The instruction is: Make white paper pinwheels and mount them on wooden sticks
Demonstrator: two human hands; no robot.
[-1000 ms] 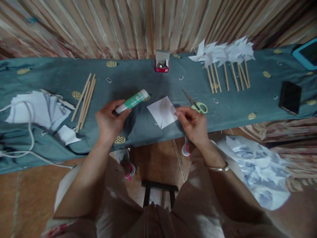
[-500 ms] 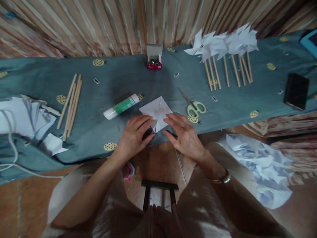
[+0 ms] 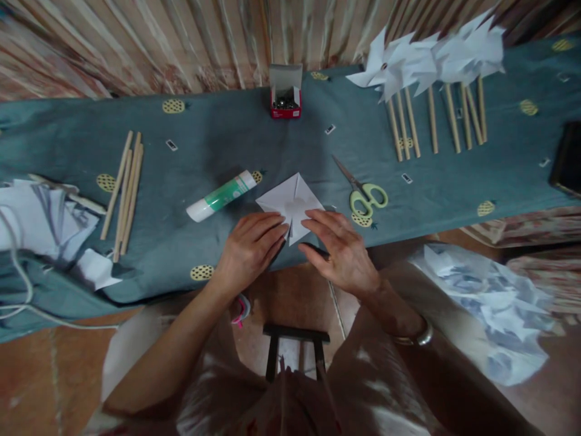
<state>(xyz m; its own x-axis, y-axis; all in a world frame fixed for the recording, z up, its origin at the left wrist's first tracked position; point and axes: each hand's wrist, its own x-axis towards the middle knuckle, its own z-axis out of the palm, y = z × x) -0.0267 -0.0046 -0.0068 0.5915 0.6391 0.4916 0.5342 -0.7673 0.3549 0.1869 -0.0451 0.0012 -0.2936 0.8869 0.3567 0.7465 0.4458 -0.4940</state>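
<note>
A square of white paper (image 3: 295,200) with slits running in from its corners lies on the cloth in front of me. My left hand (image 3: 254,242) covers its lower left edge, fingers together and bent, the thumb mostly hidden beneath; it grips the paper there. On the right side, my right hand (image 3: 338,248) rests its fingertips on the paper, fingers stretched and thumb apart. To the left lies a green and white glue stick (image 3: 222,195). Scissors with light green handles (image 3: 367,200) lie right of the paper, blades slightly apart.
A red box of metal pins (image 3: 285,106) stands open at the back. White paper pinwheels (image 3: 422,63) on wooden sticks lie back right. Loose sticks (image 3: 124,194) and a paper stack (image 3: 40,218) are on the left. A clear bag of paper pieces (image 3: 490,309) sits below the right edge.
The view has shifted slightly. My left thumb has tucked in under the fingers, and the slit at the paper's near corner looks a little wider. The right hand keeps its place.
</note>
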